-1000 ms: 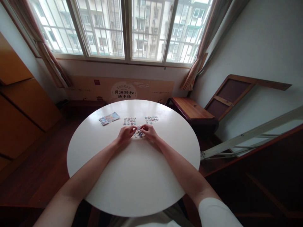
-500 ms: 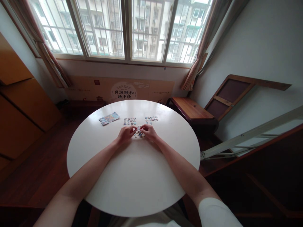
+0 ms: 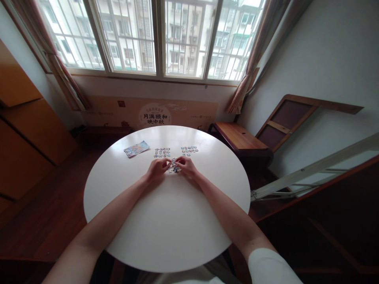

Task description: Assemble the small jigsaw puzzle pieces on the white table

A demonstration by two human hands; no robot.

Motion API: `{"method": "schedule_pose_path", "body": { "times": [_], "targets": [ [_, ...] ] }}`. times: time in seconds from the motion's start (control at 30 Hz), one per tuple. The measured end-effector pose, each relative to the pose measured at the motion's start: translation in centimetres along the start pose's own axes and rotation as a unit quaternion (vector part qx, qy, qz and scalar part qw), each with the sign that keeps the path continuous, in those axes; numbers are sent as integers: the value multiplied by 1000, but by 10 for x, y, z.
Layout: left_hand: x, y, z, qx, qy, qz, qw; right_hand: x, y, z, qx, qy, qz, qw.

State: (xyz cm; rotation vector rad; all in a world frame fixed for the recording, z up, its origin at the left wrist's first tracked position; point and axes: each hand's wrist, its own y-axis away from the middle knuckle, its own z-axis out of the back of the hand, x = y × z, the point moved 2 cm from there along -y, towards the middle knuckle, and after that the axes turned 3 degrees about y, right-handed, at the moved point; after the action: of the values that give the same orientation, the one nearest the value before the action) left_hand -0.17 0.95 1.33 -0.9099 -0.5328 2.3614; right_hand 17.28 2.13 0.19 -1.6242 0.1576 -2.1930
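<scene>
A small heap of loose jigsaw puzzle pieces lies between my two hands on the round white table. My left hand is at the heap's left side, with thumb and forefinger brought together in a pinch. From the right, my right hand bends over the heap with its fingertips pinched too. Whatever is between the fingertips of each hand is too small to make out. Just beyond my left hand, puzzle pieces lie spread in rows. A second group of spread pieces sits beyond my right hand.
A colourful picture sheet lies on the table's far left part. Behind the table are a printed cardboard panel and a barred window. To the right stand a low wooden bench and a leaning metal frame.
Almost nothing differs. Both hands keep their pinched pose at the heap, and the view has shifted very slightly.
</scene>
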Motion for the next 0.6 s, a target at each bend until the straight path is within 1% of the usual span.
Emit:
{"method": "schedule_pose_path", "body": {
  "times": [0.6],
  "targets": [
    [3,0,-2,-1,-3,0,1000,0,0,0,3,-9,-1,1000]
  ]
}}
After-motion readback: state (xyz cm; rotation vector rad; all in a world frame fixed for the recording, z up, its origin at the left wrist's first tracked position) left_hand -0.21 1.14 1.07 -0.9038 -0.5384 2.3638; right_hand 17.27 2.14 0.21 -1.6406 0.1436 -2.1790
